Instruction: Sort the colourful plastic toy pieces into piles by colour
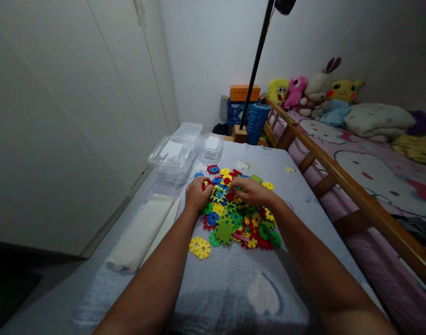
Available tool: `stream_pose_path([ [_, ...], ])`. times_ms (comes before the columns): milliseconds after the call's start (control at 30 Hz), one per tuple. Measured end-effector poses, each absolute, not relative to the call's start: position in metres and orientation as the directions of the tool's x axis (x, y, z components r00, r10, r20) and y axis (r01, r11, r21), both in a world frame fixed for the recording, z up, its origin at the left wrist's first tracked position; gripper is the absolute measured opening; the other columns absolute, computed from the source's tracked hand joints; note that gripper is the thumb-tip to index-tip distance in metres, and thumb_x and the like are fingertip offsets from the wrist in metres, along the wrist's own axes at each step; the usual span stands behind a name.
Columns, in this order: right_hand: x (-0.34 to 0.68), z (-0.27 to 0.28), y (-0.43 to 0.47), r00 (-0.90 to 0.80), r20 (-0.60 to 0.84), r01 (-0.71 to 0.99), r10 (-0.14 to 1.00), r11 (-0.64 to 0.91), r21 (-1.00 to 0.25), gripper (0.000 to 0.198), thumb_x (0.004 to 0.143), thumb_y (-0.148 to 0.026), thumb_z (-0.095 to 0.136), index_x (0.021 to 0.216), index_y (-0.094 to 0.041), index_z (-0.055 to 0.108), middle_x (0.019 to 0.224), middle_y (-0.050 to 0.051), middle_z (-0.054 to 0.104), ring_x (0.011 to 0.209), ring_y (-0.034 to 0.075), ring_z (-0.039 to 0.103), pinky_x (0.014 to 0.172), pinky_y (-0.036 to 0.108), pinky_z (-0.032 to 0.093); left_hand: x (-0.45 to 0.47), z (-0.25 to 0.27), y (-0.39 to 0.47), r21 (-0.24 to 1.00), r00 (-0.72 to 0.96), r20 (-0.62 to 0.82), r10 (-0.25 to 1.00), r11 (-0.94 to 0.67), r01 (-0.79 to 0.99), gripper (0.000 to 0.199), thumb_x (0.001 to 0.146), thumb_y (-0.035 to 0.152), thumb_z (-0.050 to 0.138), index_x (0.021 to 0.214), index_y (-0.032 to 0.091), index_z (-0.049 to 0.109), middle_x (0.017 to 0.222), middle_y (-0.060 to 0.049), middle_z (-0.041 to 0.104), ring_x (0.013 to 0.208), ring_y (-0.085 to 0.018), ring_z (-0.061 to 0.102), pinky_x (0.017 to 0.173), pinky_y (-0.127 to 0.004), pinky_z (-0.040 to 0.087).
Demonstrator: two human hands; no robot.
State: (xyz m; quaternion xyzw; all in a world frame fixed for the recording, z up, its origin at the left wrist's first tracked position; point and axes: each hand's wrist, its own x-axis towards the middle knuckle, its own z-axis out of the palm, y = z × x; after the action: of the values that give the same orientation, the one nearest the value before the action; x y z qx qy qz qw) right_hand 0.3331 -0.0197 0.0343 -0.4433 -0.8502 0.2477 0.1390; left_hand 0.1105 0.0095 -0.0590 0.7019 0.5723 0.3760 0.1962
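Left hand [197, 194] and right hand [249, 191] curl over toy pieces [225, 231], pinch unclear; tubs [173, 158] line the table's [230, 279] far-left corner, probably freeing space.

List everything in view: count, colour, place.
Plastic pieces: many, multicoloured, heaped on tablecloth
Plastic containers: at least three, clear, tablecloth's far left
Folded cloth: one, cream, left
Cabinet: one, white, left
Pole: one, black, beyond tablecloth
Boxes: two, orange, blue, behind pole
Ribbed cylinder: one, blue, beside pole
Bed rail: one, brown, right
Bedding: one, pink, beyond rail
Plush toys: at least four, mixed colours, bedding's far end
Left hand: one, bare, at pieces
Right hand: one, bare, at pieces
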Motion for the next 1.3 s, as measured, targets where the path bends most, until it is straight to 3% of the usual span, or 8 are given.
stream_pose_path([
  [133,0.372,0.023,-0.046,-0.365,0.136,0.756,0.921,0.378,-0.534,0.025,0.088,-0.020,0.054,0.104,-0.023,0.073,0.115,0.009,0.070,0.112,0.025,0.063,0.103,0.039,0.046,0.110,-0.058,0.008,0.711,0.149,0.292,0.945,-0.319,0.627,0.028,0.085,0.035,0.056,0.106,0.023,0.070,0.117,-0.007,0.073,0.113,-0.025,0.065,0.107,-0.042,0.047],
  [267,0.408,-0.015,-0.066,-0.056,0.196,0.887,0.979,0.139,-0.440,0.034,0.092,-0.037,0.056,0.121,-0.025,0.070,0.131,0.013,0.065,0.126,0.030,0.057,0.109,0.046,0.044,0.112,-0.053,0.003,0.698,0.250,0.306,0.918,-0.396,0.596,0.030,0.084,0.036,0.059,0.107,0.023,0.071,0.118,-0.008,0.073,0.117,-0.026,0.064,0.110,-0.043,0.046],
  [400,0.420,-0.055,-0.079,0.158,0.154,0.916,0.975,-0.087,-0.392,0.046,0.096,-0.046,0.049,0.136,-0.027,0.060,0.140,0.014,0.061,0.133,0.033,0.053,0.112,0.050,0.041,0.116,-0.049,-0.003,0.659,0.341,0.350,0.872,-0.488,0.572,0.028,0.085,0.037,0.059,0.105,0.023,0.073,0.117,-0.008,0.073,0.120,-0.027,0.062,0.114,-0.045,0.043],
  [667,0.382,-0.063,-0.064,0.124,0.132,0.885,0.983,-0.050,-0.463,0.052,0.098,-0.043,0.043,0.143,-0.018,0.053,0.146,0.016,0.058,0.137,0.029,0.052,0.116,0.044,0.039,0.114,-0.054,0.001,0.706,0.248,0.350,0.903,-0.429,0.563,0.040,0.086,0.040,0.063,0.120,0.020,0.070,0.143,-0.012,0.058,0.136,-0.028,0.054,0.119,-0.046,0.041],
  [867,0.372,-0.056,-0.047,0.020,0.142,0.824,0.990,0.064,-0.563,0.062,0.094,-0.047,0.052,0.149,-0.017,0.049,0.148,0.016,0.057,0.138,0.029,0.051,0.116,0.044,0.040,0.110,-0.046,0.028,0.646,0.276,0.320,0.906,-0.422,0.636,0.033,0.088,0.042,0.063,0.113,0.022,0.072,0.123,-0.011,0.069,0.123,-0.027,0.062,0.112,-0.043,0.047],
  [1033,0.398,-0.047,-0.033,-0.001,0.221,0.794,0.975,0.135,-0.593,0.047,0.099,-0.046,0.043,0.126,-0.017,0.067,0.131,0.014,0.067,0.127,0.026,0.058,0.111,0.039,0.043,0.115,-0.035,0.064,0.578,0.331,0.214,0.919,-0.393,0.716,0.043,0.088,0.051,0.061,0.112,0.017,0.074,0.120,-0.014,0.072,0.120,-0.030,0.064,0.108,-0.041,0.048],
  [1133,0.418,-0.047,-0.017,0.136,0.230,0.838,0.964,0.012,-0.546,0.045,0.099,-0.042,0.040,0.124,-0.016,0.068,0.132,0.016,0.066,0.130,0.027,0.056,0.114,0.039,0.039,0.122,-0.035,0.083,0.538,0.305,0.166,0.938,-0.346,0.769,0.047,0.082,0.052,0.067,0.114,0.017,0.073,0.120,-0.014,0.071,0.120,-0.030,0.063,0.106,-0.038,0.048],
  [1300,0.424,-0.056,0.008,0.324,0.071,0.845,0.943,-0.254,-0.471,0.057,0.102,-0.048,0.037,0.146,-0.016,0.055,0.152,0.016,0.054,0.143,0.029,0.046,0.121,0.045,0.031,0.138,-0.042,0.102,0.535,0.230,0.203,0.952,-0.304,0.788,0.047,0.078,0.055,0.069,0.109,0.019,0.072,0.118,-0.014,0.071,0.117,-0.029,0.065,0.104,-0.037,0.048],
])
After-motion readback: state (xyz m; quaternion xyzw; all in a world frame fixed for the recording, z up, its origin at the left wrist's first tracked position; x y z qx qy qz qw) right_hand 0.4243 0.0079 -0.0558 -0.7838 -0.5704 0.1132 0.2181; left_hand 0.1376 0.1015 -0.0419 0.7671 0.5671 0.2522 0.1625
